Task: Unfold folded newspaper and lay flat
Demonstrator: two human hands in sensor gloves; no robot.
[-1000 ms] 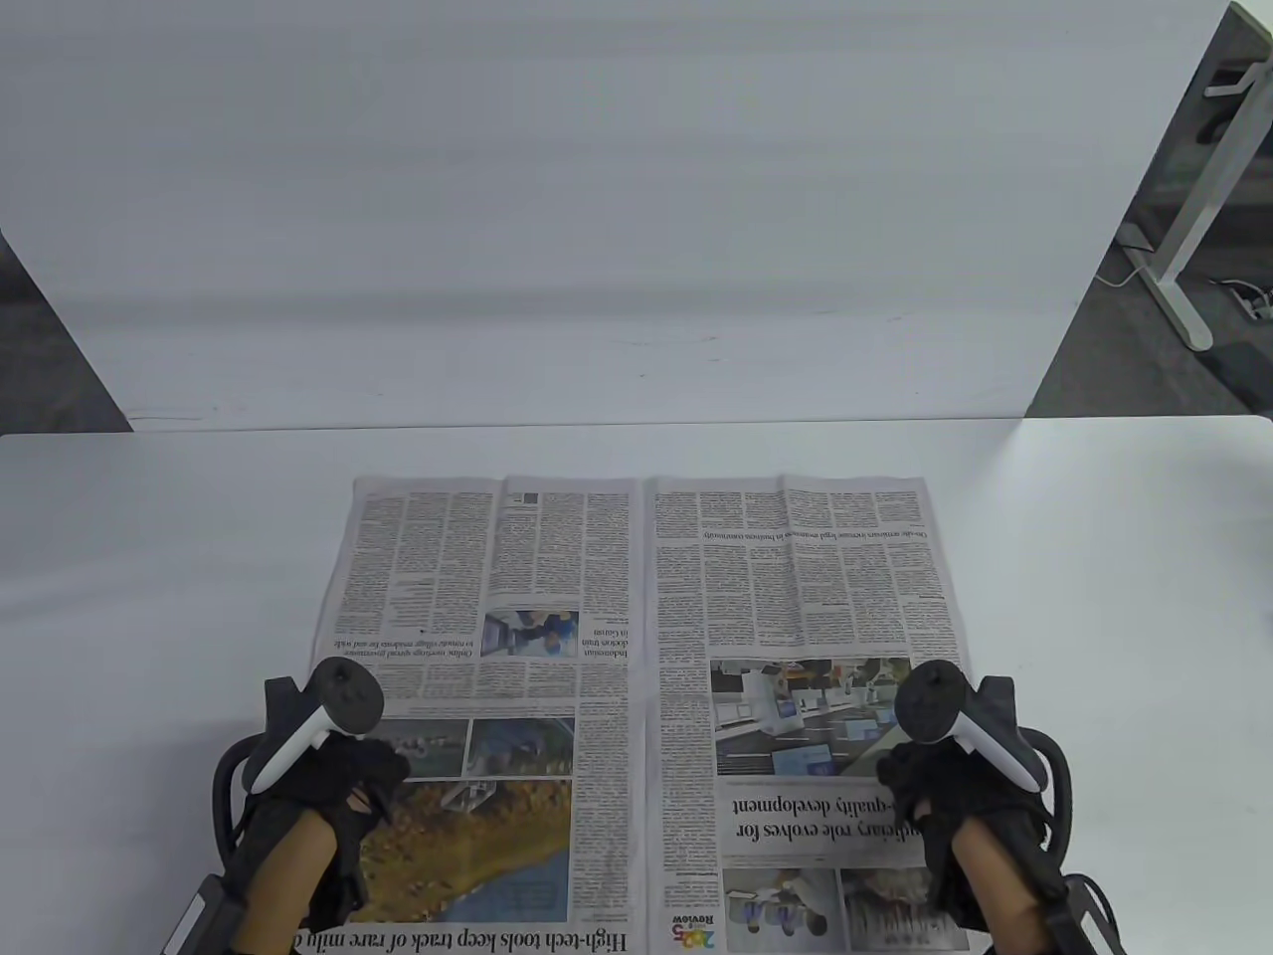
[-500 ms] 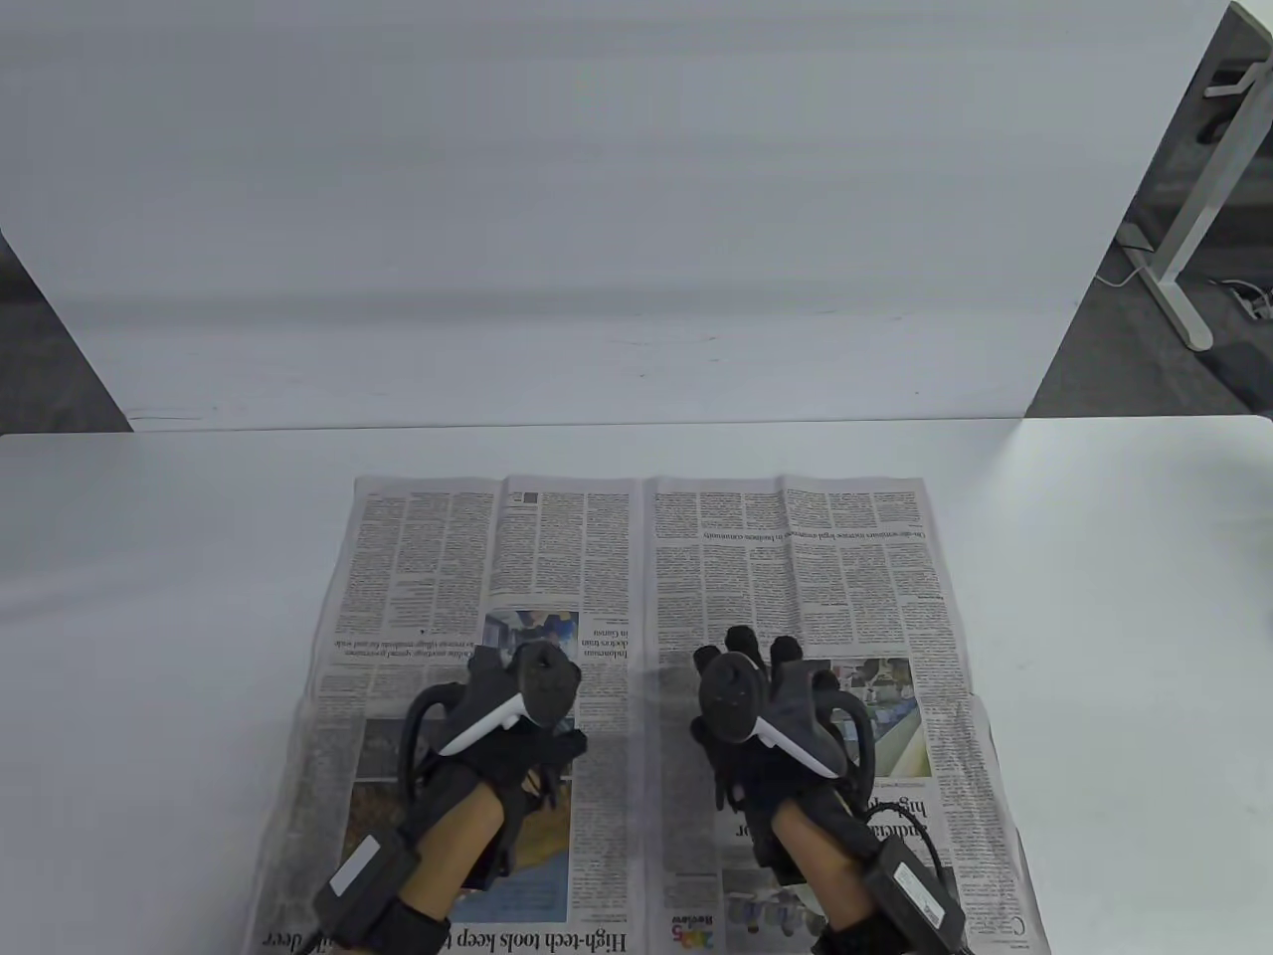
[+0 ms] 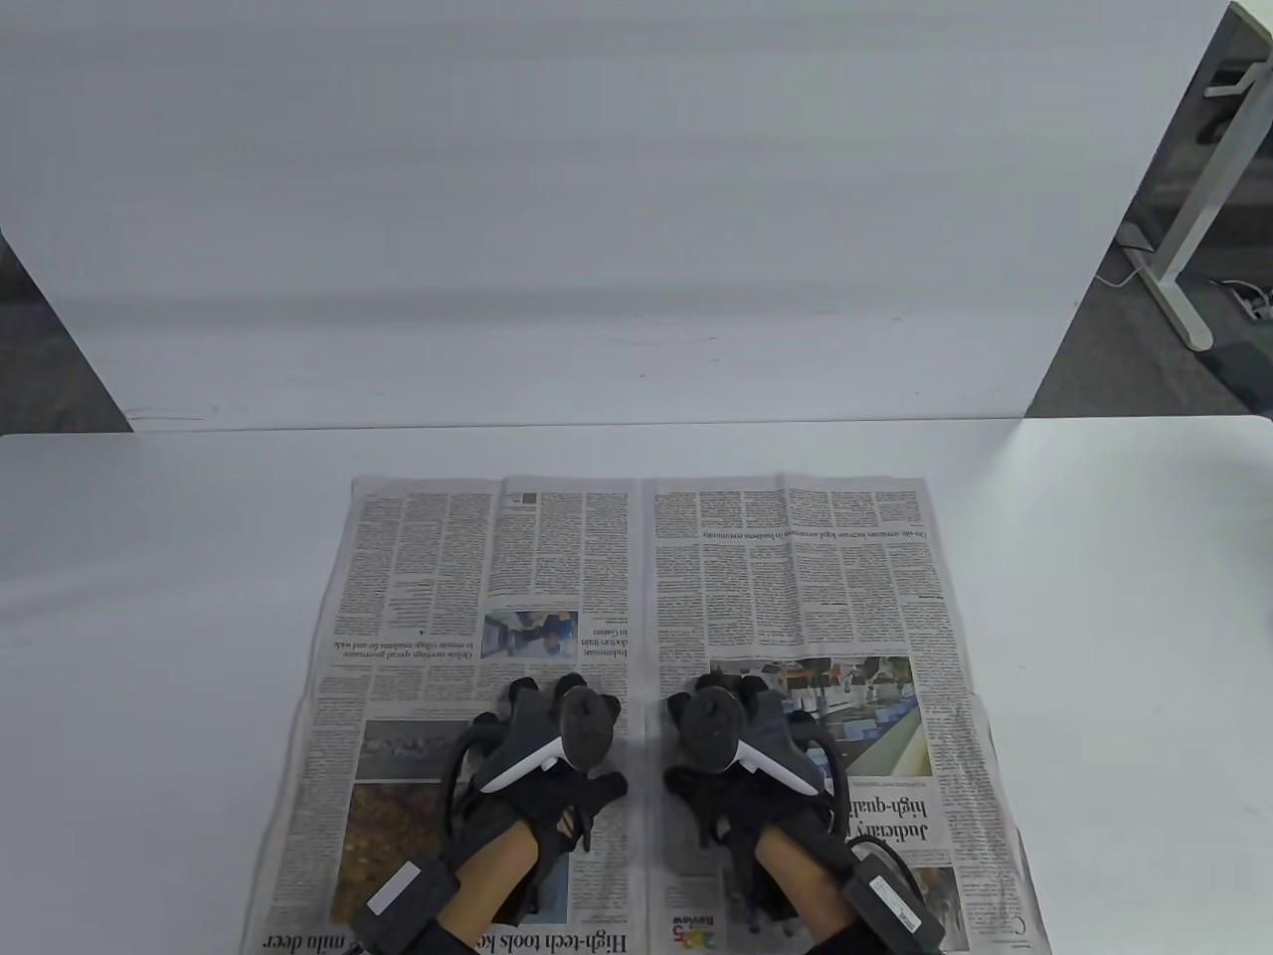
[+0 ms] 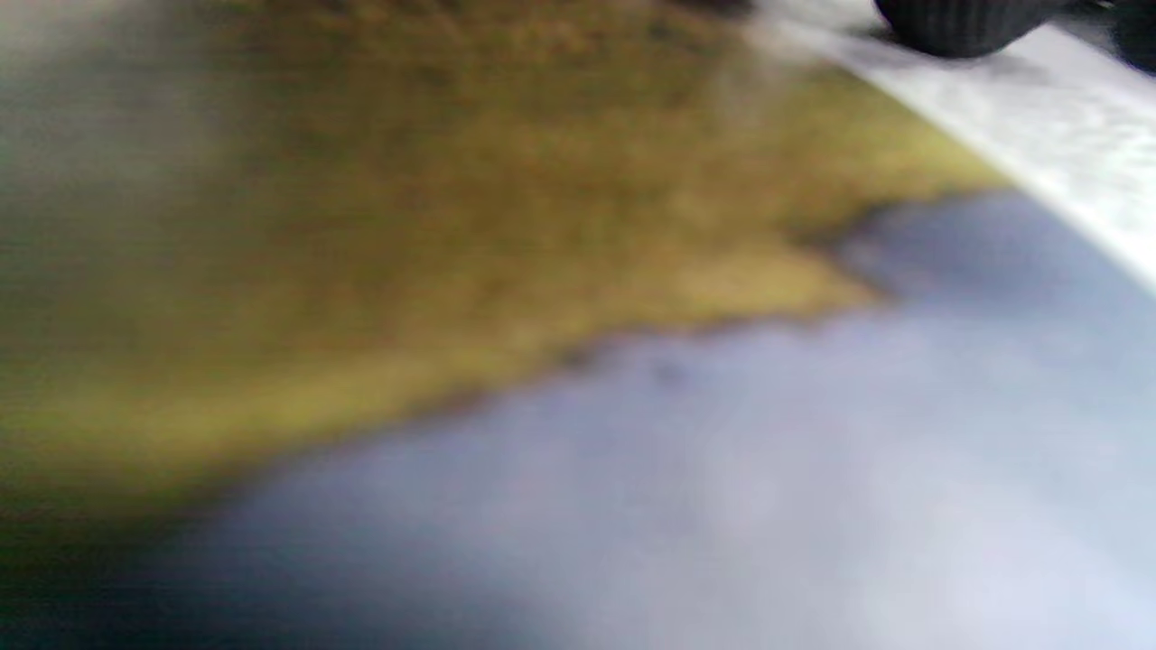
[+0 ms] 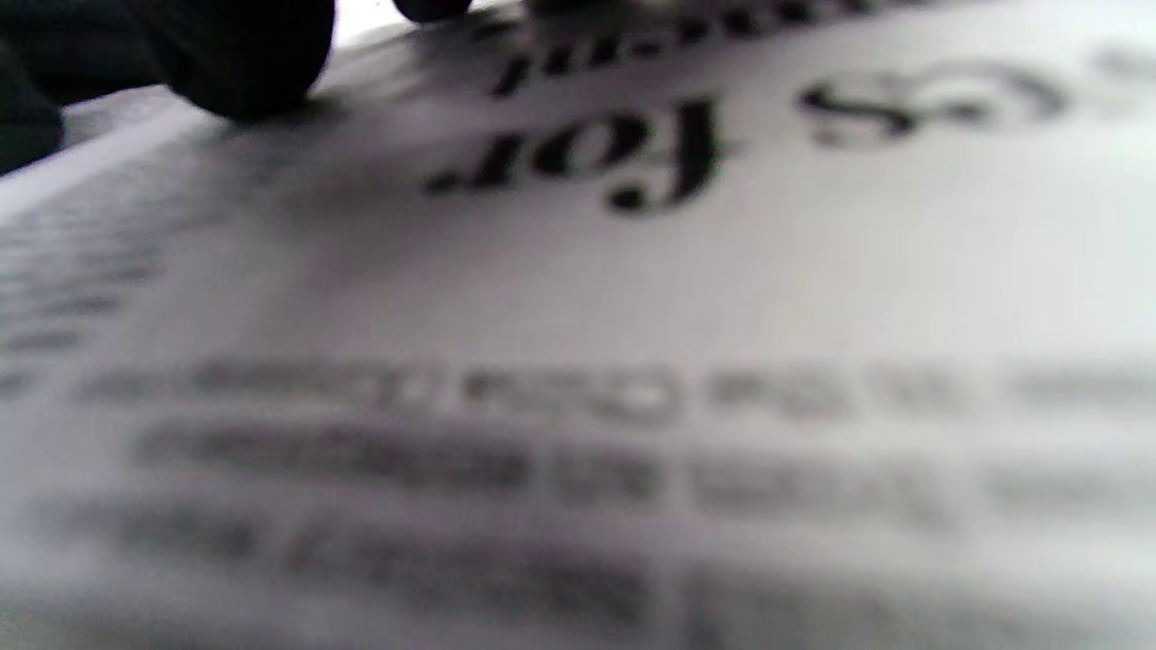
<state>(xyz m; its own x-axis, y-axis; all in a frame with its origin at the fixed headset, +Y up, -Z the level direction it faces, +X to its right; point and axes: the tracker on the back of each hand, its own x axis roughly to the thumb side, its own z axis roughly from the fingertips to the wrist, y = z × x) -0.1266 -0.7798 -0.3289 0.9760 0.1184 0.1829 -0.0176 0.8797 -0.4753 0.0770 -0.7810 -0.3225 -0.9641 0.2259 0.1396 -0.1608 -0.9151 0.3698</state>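
The newspaper (image 3: 646, 696) lies opened as a full double spread on the white bench (image 3: 1124, 597), running from mid-bench toward 6 o'clock, where its near edge passes out of the table view. Its centre fold runs 12 to 6 o'clock between the two pages; a cross crease spans the sheet at mid-height, and the margins at 3 and 9 o'clock below that crease look rippled and slightly lifted. The left hand (image 3: 557, 766) rests palm-down on the left page just beside the fold, fingers spread; the right hand (image 3: 731, 761) rests likewise on the right page, and its wrist view shows a fingertip (image 5: 244, 63) touching the print. Judged risks: if the hands sweep outward toward 3 and 9 o'clock with uneven pressure, the thin sheet may bunch ahead of the palms and set new wrinkles rather than flatten. Glove fabric gripping the paper could drag the whole spread across the smooth bench, or tear it along the centre fold. The near edge at 6 o'clock, unseen, may overhang and sag.
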